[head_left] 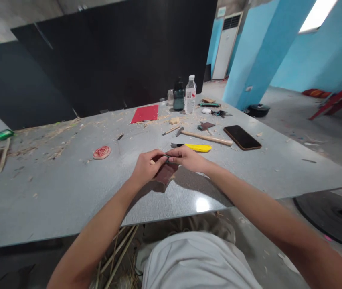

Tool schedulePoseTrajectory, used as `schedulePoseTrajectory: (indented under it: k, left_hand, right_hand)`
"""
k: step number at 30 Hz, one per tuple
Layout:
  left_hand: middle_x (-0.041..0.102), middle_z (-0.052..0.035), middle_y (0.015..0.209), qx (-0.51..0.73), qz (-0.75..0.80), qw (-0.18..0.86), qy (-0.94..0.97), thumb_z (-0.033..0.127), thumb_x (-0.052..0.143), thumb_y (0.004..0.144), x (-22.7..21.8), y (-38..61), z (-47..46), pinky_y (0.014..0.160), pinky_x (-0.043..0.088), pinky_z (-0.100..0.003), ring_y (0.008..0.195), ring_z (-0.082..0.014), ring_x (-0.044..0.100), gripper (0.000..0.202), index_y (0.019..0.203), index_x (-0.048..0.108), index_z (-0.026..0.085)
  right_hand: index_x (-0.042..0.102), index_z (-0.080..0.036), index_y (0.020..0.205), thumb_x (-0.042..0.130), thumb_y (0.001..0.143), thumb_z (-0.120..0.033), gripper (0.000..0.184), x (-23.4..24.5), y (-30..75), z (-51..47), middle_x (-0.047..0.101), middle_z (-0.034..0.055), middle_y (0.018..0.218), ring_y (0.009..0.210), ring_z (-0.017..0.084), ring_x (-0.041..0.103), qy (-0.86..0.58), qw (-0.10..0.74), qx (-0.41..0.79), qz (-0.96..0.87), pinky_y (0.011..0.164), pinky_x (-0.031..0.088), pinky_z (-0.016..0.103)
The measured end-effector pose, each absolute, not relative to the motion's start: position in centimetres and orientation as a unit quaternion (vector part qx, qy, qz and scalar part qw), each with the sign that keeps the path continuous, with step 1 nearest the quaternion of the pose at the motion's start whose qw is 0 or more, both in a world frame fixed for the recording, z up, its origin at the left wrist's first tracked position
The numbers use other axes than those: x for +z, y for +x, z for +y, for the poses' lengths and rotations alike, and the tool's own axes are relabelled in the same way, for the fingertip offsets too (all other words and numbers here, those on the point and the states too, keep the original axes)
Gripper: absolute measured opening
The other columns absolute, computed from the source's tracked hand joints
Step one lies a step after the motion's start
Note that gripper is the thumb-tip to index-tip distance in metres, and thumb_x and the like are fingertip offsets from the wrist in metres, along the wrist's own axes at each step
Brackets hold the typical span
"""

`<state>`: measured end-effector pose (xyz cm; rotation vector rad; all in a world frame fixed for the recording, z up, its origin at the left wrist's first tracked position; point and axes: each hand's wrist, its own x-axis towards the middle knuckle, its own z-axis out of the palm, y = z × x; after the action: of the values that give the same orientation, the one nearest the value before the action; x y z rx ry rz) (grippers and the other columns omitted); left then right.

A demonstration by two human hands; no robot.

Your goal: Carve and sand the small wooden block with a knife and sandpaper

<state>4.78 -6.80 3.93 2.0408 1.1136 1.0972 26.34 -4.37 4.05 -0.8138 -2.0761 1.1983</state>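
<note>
My left hand and my right hand meet over the grey table, fingers closed. Together they pinch a small piece of dark reddish sandpaper, which hangs down below the fingers onto the tabletop. A tiny pale object shows between my left fingers; I cannot make out what it is. A thin dark-green bit sits where the fingertips meet. Just beyond my right hand lies a yellow utility knife.
A wooden-handled hammer, a black phone, a red sheet, a round carved disc, a dark bottle and a clear bottle lie on the table. Wood shavings cover the far left. Bamboo strips lie under the table.
</note>
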Motion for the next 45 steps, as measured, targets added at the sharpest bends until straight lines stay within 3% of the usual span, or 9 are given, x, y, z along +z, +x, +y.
schedulePoseTrajectory:
  k: [5,10,19,25,29,32,36,41,45]
  left_hand:
    - [0.080,-0.0023,0.085,0.387,0.415,0.273,0.777,0.035,0.067,0.094,4.3,4.5,-6.8,0.077,0.052,-0.030,0.079,-0.0174,0.070,0.019,0.092,0.079,0.020]
    - [0.080,-0.0040,0.087,0.367,0.412,0.266,0.791,0.039,0.066,0.095,4.1,4.7,-7.1,0.077,0.053,-0.030,0.081,-0.0187,0.071,0.023,0.091,0.078,0.020]
    - [0.069,-0.0113,0.122,0.394,0.463,0.199,0.769,0.053,0.038,0.109,4.8,2.0,-5.4,0.097,0.052,-0.037,0.105,-0.0211,0.066,0.046,0.134,0.058,0.020]
    - [0.066,-0.0111,0.134,0.210,0.432,0.204,0.853,0.056,0.089,0.072,4.9,1.9,-7.4,0.113,0.044,-0.048,0.126,-0.0332,0.059,0.069,0.131,0.070,0.025]
    - [0.064,-0.0164,0.138,0.163,0.446,0.184,0.861,0.057,0.087,0.073,5.0,2.6,-9.1,0.116,0.038,-0.055,0.131,-0.0392,0.054,0.077,0.137,0.067,0.020]
    - [0.069,-0.0168,0.133,0.159,0.464,0.200,0.848,0.060,0.080,0.080,5.7,2.9,-10.0,0.109,0.043,-0.052,0.124,-0.0382,0.060,0.073,0.138,0.065,0.019]
    - [0.078,-0.0062,0.101,0.156,0.465,0.270,0.828,0.060,0.058,0.097,7.2,3.0,-10.8,0.079,0.051,-0.033,0.088,-0.0241,0.071,0.049,0.128,0.069,0.023]
    - [0.069,-0.0022,0.074,0.180,0.470,0.318,0.804,0.060,0.052,0.099,7.1,2.9,-10.0,0.059,0.043,-0.028,0.068,-0.0185,0.061,0.050,0.077,0.070,0.019]
    - [0.059,-0.0020,0.061,0.208,0.501,0.334,0.771,0.061,0.040,0.101,5.6,3.1,-9.0,0.047,0.043,-0.027,0.055,-0.0180,0.056,0.058,0.070,0.065,0.018]
  right_hand:
    - [0.077,-0.013,0.104,0.062,0.092,-0.035,0.029,4.0,26.4,-4.4,0.067,0.0008,0.080,0.075,0.016,0.058,-0.305,0.294,0.455,-0.783,0.071,0.046,0.028]
    - [0.074,-0.016,0.084,0.065,0.087,-0.030,0.017,3.9,26.2,-4.7,0.063,-0.0012,0.070,0.067,0.015,0.055,-0.293,0.283,0.453,-0.793,0.065,0.043,0.027]
    - [0.052,-0.023,0.073,0.054,0.090,-0.038,0.023,3.7,27.6,-2.8,0.055,0.0005,0.072,0.071,0.019,0.051,-0.404,0.474,0.341,-0.705,0.070,0.042,0.033]
    - [0.056,-0.023,0.082,0.054,0.085,-0.043,0.021,3.0,29.0,-1.2,0.059,0.0025,0.077,0.077,0.022,0.053,-0.461,0.556,0.283,-0.631,0.075,0.043,0.036]
    - [0.054,-0.023,0.092,0.057,0.081,-0.047,0.026,2.5,28.6,-0.9,0.062,0.0018,0.077,0.074,0.022,0.058,-0.468,0.585,0.292,-0.594,0.069,0.046,0.035]
    - [0.051,-0.024,0.095,0.057,0.080,-0.043,0.025,2.4,28.4,-0.9,0.061,-0.0003,0.074,0.068,0.021,0.059,-0.469,0.598,0.293,-0.580,0.063,0.046,0.033]
    - [0.054,-0.022,0.106,0.052,0.083,-0.035,0.026,2.8,28.7,-1.3,0.064,0.0002,0.076,0.068,0.021,0.062,-0.467,0.609,0.261,-0.585,0.063,0.050,0.033]
    - [0.063,-0.020,0.130,0.048,0.091,-0.025,0.041,4.6,29.2,-3.3,0.075,0.0135,0.122,0.111,0.029,0.071,-0.448,0.602,0.187,-0.635,0.099,0.055,0.048]
    - [0.065,-0.021,0.133,0.049,0.093,-0.019,0.043,5.2,29.3,-6.2,0.075,0.0141,0.132,0.119,0.032,0.072,-0.426,0.560,0.144,-0.696,0.107,0.053,0.052]
